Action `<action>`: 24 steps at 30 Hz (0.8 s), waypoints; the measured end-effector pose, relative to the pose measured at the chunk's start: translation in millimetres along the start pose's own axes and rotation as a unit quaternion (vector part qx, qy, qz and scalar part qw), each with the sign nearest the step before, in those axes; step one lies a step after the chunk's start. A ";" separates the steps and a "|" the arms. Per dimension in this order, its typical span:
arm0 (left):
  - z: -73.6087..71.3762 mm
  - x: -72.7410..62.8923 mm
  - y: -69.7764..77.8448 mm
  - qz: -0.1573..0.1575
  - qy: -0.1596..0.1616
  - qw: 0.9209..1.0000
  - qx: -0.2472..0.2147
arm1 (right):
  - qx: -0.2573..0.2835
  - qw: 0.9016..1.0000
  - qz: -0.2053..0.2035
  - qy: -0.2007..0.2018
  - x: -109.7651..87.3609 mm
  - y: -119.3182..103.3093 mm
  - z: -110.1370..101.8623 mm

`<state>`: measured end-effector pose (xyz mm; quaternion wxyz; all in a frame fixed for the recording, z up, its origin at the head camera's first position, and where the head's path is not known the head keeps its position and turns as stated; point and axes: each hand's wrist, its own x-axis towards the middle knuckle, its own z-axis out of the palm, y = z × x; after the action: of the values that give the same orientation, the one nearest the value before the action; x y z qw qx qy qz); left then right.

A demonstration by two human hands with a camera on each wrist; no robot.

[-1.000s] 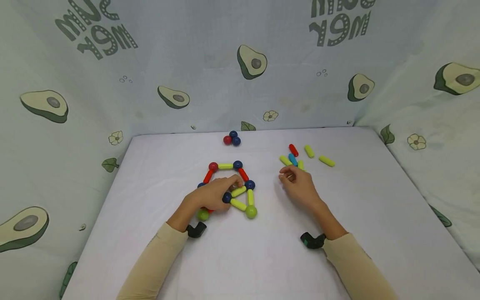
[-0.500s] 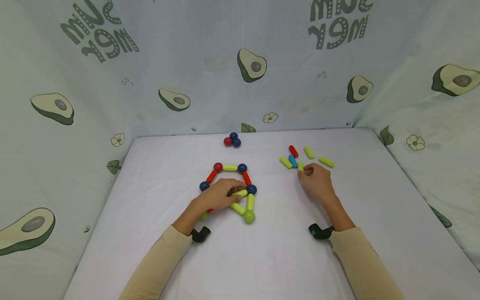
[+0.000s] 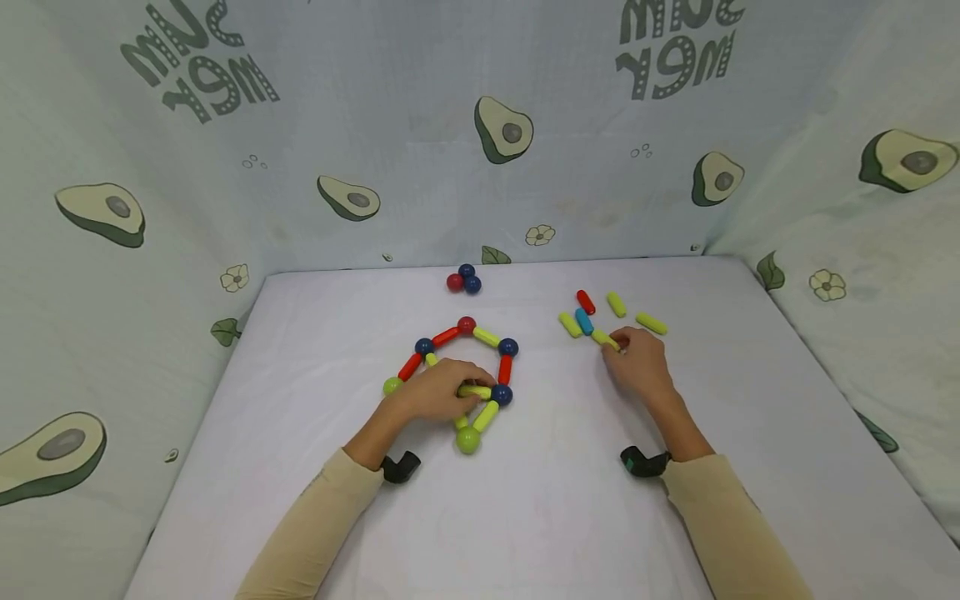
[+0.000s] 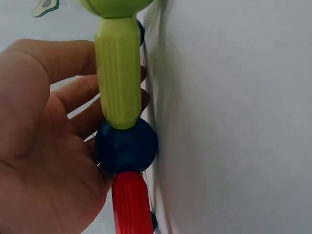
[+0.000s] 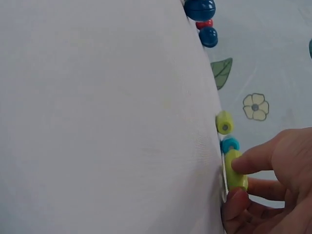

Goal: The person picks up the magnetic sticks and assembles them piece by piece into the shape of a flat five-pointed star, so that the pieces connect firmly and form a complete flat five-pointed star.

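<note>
My left hand (image 3: 442, 390) holds a linked frame of rods and balls at a yellow-green rod (image 3: 474, 391) beside a blue ball (image 3: 502, 394). A red ball (image 3: 467, 325) tops the frame, and a green ball (image 3: 468, 440) forms its near corner. In the left wrist view, another yellow-green rod (image 4: 118, 73), a blue ball (image 4: 126, 145) and a red rod (image 4: 132, 202) cover part of that hand. My right hand (image 3: 640, 367) pinches a loose yellow-green rod (image 5: 236, 170) between thumb and fingers, one end close to a blue rod (image 3: 584, 322).
Loose rods lie around the right hand: a red one (image 3: 586, 302) and several yellow-green ones, such as the rod (image 3: 651, 323) to the right. Two blue balls and a red ball (image 3: 455, 282) cluster near the back edge of the white table (image 3: 555, 500).
The frame has turned clockwise under my left hand, its red ball going right and the near green ball left. My right hand has moved right and taken hold of a yellow-green rod, now slanted.
</note>
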<state>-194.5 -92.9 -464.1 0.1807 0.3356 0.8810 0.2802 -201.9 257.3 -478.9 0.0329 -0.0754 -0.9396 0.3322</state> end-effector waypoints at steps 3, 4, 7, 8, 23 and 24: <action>2.5 2.3 -0.2 0.007 0.003 1.000 0.005 | 0.007 1.000 -0.007 0.020 -3.1 2.4 -1.4; 3.0 2.7 -0.4 0.007 0.004 1.000 0.009 | 0.009 1.000 -0.011 0.028 -4.2 3.4 -1.9; 4.3 3.6 -2.0 0.004 0.004 1.000 0.011 | 0.024 0.999 -0.022 0.040 -7.6 5.1 -4.1; 4.3 3.6 -2.1 0.003 0.003 1.000 0.010 | 0.027 0.999 -0.026 0.039 -8.7 5.4 -4.8; 2.0 2.4 -1.5 0.011 0.003 1.000 0.013 | 0.037 0.974 -0.187 -0.122 -39.1 -26.6 22.8; 2.2 2.6 -1.8 0.013 0.003 1.000 0.014 | 0.038 0.972 -0.191 -0.128 -41.2 -29.1 25.6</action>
<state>-196.1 -91.4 -467.3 0.1696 0.3486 0.8811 0.2707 -167.6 212.3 -481.0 -0.0213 0.1502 -0.9197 0.3622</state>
